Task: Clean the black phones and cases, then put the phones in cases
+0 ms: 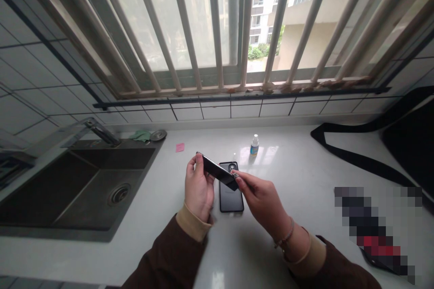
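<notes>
Between my two hands a dark smartphone (219,172) is held up, tilted, above the counter. My left hand (200,185) grips its left end, thumb on the near edge. My right hand (259,196) pinches the other end at a corner; a small metallic bit shows at those fingertips, too small to name. Below lies a black phone case (232,201) with a round camera opening at its top, partly hidden by the phone. Farther back stands a small white bottle (254,146) with a blue label, upright and apart from both hands.
At left is a dark sink (135,176) with a faucet (101,132); a green cloth (140,136) and a metal drain cover (158,135) sit at its rim. A pink note (180,147) lies nearby. A black strap (359,153) and a blurred-out item (376,230) lie at right.
</notes>
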